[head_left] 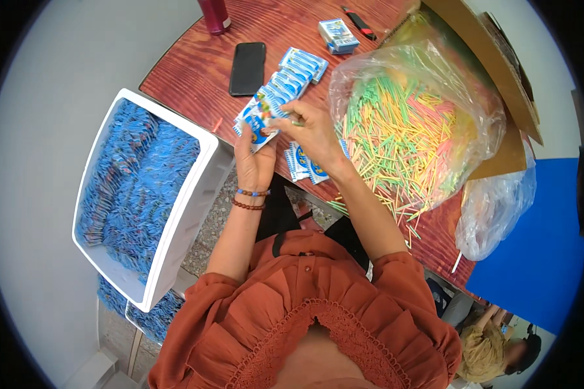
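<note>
My left hand (253, 159) grips a small blue-and-white packet (261, 123) with a colourful printed front, tilted over the table's near edge. My right hand (311, 133) is closed at the packet's right side, its fingertips pinched together. A short pale green stick (297, 123) seems to show between those fingers, mostly hidden. Just beyond the held packet lies an overlapping row of similar packets (289, 81). A few more packets (305, 162) lie below my right hand, partly covered by its wrist.
To the right, a clear plastic bag (480, 123) spills thin pastel sticks (402, 142) from a cardboard box (480, 32). A white bin (201, 175) full of blue packets stands left. Beyond are a phone (247, 68), small box (339, 36), red-and-black cutter (360, 24) and dark red bottle (215, 16).
</note>
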A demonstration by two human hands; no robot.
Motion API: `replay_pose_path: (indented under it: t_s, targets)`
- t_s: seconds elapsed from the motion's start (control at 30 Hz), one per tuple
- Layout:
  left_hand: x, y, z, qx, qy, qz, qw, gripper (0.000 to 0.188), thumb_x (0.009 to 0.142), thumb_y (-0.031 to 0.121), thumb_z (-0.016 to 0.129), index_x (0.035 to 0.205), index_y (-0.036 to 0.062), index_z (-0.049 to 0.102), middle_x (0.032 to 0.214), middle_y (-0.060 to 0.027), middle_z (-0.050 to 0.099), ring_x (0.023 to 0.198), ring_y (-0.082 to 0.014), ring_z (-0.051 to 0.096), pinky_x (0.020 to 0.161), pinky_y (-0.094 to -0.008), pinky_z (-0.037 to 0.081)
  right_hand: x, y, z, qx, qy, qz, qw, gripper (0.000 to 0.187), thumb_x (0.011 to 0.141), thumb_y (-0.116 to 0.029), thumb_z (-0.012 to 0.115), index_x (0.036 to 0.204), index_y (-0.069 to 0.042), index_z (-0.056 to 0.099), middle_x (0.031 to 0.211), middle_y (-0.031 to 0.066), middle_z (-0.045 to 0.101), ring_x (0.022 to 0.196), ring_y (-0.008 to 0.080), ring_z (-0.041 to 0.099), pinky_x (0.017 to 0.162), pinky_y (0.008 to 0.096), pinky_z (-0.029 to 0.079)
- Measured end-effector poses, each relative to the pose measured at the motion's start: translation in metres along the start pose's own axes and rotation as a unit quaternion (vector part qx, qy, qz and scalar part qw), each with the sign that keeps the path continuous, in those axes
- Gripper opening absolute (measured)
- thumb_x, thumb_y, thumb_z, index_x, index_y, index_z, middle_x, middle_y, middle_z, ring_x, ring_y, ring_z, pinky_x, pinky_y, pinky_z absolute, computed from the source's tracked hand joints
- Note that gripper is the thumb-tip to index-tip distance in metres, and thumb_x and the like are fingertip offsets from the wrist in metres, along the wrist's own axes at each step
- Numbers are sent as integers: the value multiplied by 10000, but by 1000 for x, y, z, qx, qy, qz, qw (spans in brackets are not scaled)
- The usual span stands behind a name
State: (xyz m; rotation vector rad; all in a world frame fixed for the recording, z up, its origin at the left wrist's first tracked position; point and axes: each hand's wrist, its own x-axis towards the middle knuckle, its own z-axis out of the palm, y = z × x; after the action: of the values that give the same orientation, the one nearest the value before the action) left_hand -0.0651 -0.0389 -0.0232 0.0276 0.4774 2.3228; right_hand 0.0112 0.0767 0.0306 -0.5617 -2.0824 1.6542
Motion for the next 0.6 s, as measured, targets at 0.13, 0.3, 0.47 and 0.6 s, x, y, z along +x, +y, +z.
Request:
replay_pose_path:
  t_s: [0.13,0.3,0.47,0.6]
  targets:
    - [8,14,-12,-108,9,-33,994,482,965,374,537,1252,-12,507,1221,-130,594,1130,-240,565,1013,-412,438,-1,-27,18,-204,10,-23,979,337,766,-200,774,1023,-28,642,890,81,694,752,130,660,665,278,505]
    - [14,14,-13,-191,-31,-73,978,522,980,434,468,1269,-1,502,1255,-147,577,1162,-290,542,1047,-457,390,1,-26,32,-199,32,-74,977,291,788,-229,734,978,-37,626,887,141,681,775,283,671,672,368,512]
    - [12,22,-28,-186,-89,-46,978,511,983,425,467,1258,-4,508,1237,-141,588,1127,-276,562,1022,-449,408,-5,-30,44,-207,35,-161,964,218,809,-209,723,927,-37,657,851,130,683,739,236,670,644,334,504]
    - [11,29,-32,-54,43,61,996,408,1009,319,468,1233,-15,541,1224,-129,591,1111,-253,573,992,-409,434,22,1,43,-147,31,-70,986,212,832,-240,689,895,-38,693,793,142,681,687,213,653,612,343,468]
